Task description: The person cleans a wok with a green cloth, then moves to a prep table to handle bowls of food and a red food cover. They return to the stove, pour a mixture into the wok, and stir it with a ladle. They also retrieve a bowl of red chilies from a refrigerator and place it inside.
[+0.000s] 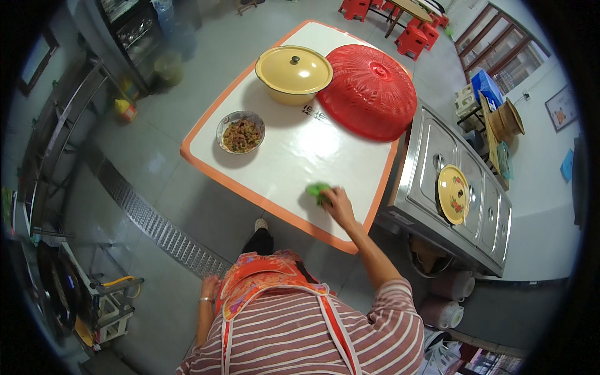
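My right hand [336,202] grips a bright green cloth or scrubber [318,191] against the white tabletop [276,176] near its front right part. Down at my left side hangs my left hand [210,285], beside the red apron; its fingers are too small to read. A patterned bowl [241,151] of chopped food [241,136] stands on the table's left part. Farther back is a yellow enamel basin [293,97] with a yellow lid [309,75]. The upturned red plastic food cover [375,103] lies to the right of it, at the table's right edge.
The steel food-warming counter [401,192] adjoins the table's right side, with a flowered yellow lid [452,187] on it. A metal floor grate [164,234] runs at the left. Red stools [412,41] stand far back. A wok [56,281] is at the lower left.
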`<state>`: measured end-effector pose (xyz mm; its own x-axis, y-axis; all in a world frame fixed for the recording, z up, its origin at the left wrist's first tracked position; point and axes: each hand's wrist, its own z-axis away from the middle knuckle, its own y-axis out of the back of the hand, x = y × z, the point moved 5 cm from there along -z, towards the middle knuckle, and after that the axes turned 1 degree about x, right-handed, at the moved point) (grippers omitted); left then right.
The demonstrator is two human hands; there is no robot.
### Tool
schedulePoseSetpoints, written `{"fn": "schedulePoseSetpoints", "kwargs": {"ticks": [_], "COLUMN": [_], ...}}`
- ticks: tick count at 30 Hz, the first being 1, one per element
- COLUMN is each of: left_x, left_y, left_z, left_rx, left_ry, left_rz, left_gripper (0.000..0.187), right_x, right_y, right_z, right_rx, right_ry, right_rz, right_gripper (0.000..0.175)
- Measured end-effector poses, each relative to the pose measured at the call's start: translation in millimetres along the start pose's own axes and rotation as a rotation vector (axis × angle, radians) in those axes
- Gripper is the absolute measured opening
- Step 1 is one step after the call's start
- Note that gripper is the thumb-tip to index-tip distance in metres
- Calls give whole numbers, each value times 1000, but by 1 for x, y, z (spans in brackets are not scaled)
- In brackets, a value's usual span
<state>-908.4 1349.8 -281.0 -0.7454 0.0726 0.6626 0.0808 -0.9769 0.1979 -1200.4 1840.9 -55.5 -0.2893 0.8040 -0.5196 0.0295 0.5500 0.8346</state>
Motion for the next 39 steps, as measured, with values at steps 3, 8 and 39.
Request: {"fn": "schedulePoseSetpoints", "kwargs": {"ticks": [3, 8, 39], "left_x": [-61, -91, 56], "left_y": [16, 52, 35], "left_z": [13, 44, 15], "left_rx": [60, 153, 8], "left_ry": [72, 131, 28], "left_rz": [381, 387, 713], "left_gripper": [16, 20, 26], "right_x": [19, 108, -151], "right_y": [6, 0, -77], "right_z": [-75, -152, -35], "right_rx": [191, 165, -137], "right_ry": [41, -145, 177], "right_rz": [93, 349, -252], "right_gripper": [29, 35, 33]}}
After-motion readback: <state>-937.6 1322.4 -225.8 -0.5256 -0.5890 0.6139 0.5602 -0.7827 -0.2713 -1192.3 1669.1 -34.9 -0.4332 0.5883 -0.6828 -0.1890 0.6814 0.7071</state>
